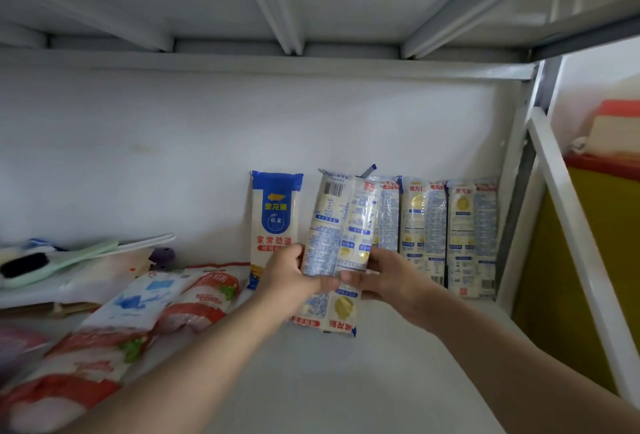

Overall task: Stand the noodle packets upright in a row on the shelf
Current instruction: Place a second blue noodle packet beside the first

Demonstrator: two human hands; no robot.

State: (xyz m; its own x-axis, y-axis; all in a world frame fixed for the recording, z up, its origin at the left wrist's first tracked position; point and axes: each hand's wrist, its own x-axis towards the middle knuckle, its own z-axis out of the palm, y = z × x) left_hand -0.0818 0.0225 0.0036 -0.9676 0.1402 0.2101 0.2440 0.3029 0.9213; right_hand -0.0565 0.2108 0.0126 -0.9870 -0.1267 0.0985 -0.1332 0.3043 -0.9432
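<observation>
Both my hands grip one noodle packet (337, 225), held upside down and nearly upright, its lower end just above the white shelf (346, 381). My left hand (289, 276) wraps its left side, my right hand (379, 277) its right side. Behind it, three packets stand upright in a row against the back wall: one partly hidden (388, 215), one in the middle (423, 225) and one at the far right (471, 236). A blue-topped noodle packet (275, 219) stands upright to the left of the held one.
Red-and-white bags (204, 298) and a blue-and-white bag (138, 302) lie flat on the left of the shelf. A green brush (52, 262) rests on a box at far left. The shelf's white upright frame (571, 225) bounds the right side; another shelf hangs overhead.
</observation>
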